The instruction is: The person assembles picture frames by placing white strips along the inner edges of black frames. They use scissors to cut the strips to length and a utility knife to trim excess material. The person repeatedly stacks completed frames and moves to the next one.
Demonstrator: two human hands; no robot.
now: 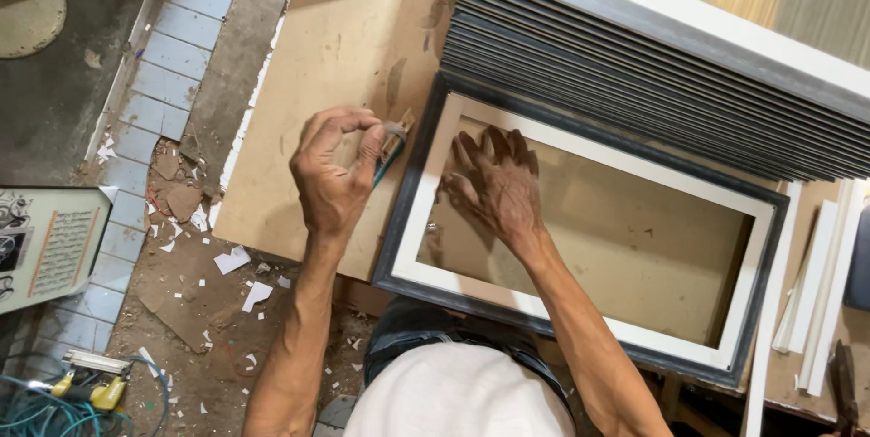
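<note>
Two bare hands are at work over a picture frame [580,247]. The frame is dark grey on the outside and cream on the inside, and its middle is open, so the brown board [335,47] under it shows through. The frame lies flat on the board, which rests on the table [797,373].

The left hand [333,174] is by the frame's upper left corner. Its grip is narrow: the thumb and fingers pinch a small tool [391,145] with a blue-green part. The tool is partly hidden and blurred, so it may be a little knife, but I cannot be sure. Its tip is right at the corner of the frame.

The right hand [494,185] lies flat inside the frame's opening. Its fingers are spread wide and press down near the left inner edge. It holds nothing.

Behind the frame sits a tall stack of more dark frames [652,83], packed close together. A big frame with a white edge [689,15] rests on top of the stack. To the right, thin white strips [816,292] lie on the table.

Down on the floor [227,337] are many white scraps and bits of broken stuff. A yellow tool [91,387] with blue-green cable lies at the lower left. A picture with fancy writing [45,242] sits at the left edge.
</note>
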